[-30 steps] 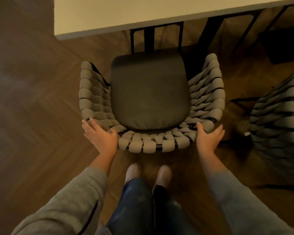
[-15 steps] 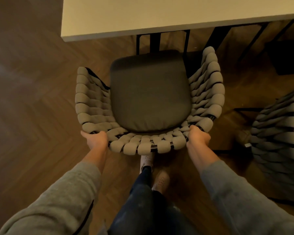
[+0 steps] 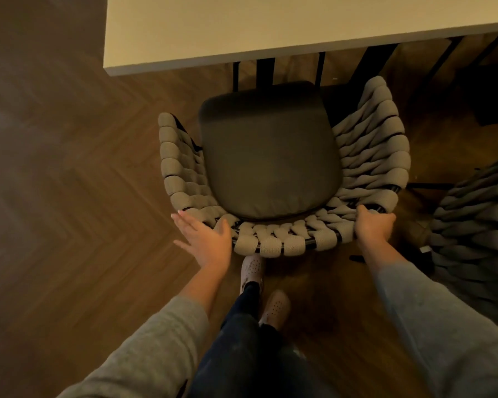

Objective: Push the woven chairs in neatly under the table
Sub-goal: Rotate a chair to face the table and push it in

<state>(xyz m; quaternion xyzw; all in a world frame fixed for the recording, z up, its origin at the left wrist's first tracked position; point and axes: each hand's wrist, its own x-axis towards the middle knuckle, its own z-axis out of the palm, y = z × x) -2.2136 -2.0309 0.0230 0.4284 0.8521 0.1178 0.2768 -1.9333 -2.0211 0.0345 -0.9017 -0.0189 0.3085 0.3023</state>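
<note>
A woven chair (image 3: pixel 365 156) with thick grey bands and a dark seat cushion (image 3: pixel 270 156) stands in front of me, its front facing the pale table (image 3: pixel 270 27). The cushion's front edge sits just short of the table's edge. My left hand (image 3: pixel 204 239) has straight, spread fingers and its palm lies against the back rim at the chair's left rear corner. My right hand (image 3: pixel 373 226) grips the back rim at the right rear corner, fingers curled over the top.
A second woven chair (image 3: pixel 477 231) stands at the right edge, partly cut off. Black metal table legs (image 3: pixel 265 73) show under the tabletop. The floor (image 3: pixel 69 196) is dark herringbone wood. My feet (image 3: pixel 252 270) are directly behind the chair.
My left hand has let go of the rim and now lies flat with fingers spread. The chair has turned slightly and sits closer to the table. My right hand keeps its grip.
</note>
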